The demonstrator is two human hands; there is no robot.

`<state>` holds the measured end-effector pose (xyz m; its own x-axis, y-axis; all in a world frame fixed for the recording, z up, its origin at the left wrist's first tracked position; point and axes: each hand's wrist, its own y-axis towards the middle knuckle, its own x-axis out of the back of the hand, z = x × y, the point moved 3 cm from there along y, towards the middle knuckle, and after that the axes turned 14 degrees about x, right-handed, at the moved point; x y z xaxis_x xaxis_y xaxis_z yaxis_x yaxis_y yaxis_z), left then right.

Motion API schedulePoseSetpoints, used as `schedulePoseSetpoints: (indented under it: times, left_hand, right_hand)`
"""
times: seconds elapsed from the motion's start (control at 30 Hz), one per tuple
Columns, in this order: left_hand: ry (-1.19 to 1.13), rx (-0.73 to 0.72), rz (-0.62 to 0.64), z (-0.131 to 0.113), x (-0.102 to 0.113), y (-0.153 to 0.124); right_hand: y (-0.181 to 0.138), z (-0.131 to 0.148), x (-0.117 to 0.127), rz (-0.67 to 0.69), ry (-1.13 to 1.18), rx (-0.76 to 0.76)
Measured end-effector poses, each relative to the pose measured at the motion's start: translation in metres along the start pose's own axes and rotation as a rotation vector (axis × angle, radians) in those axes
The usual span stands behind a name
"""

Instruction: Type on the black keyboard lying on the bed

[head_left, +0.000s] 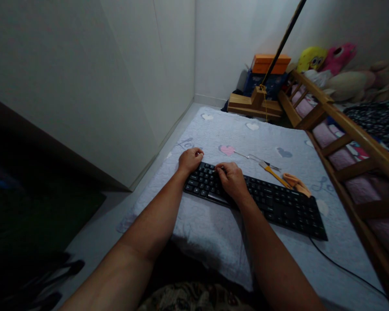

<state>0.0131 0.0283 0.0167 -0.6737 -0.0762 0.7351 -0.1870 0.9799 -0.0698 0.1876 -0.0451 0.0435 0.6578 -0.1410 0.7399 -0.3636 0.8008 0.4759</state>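
A black computer keyboard [278, 206] lies at a slant on a pale blue quilted cover. My left hand [190, 160] is closed at the keyboard's upper left corner, its curled fingers against the edge. Over the left-hand keys is my right hand [232, 179], thumb and fingers drawn together near the top rows. Whatever sits between those fingertips is too small to make out. Behind the keyboard are a thin metal wire tool [241, 154], a brush with a yellow-orange handle [275, 174] and a folded orange cloth [297, 184].
The keyboard's black cable [346, 270] runs off to the lower right. A wooden bed rail [359, 125] borders the cover on the right, and a pale cabinet [126, 86] stands at left. At the back are a wooden stand [256, 103] with a pole and an orange box [270, 64].
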Motion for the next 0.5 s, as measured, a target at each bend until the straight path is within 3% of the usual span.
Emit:
schedulePoseSetpoints:
  times: [0.5]
  left_hand:
    - [0.004, 0.007, -0.002, -0.0004, 0.0003, -0.001]
  right_hand:
    - [0.0021, 0.001, -0.0011, 0.021, -0.003, -0.009]
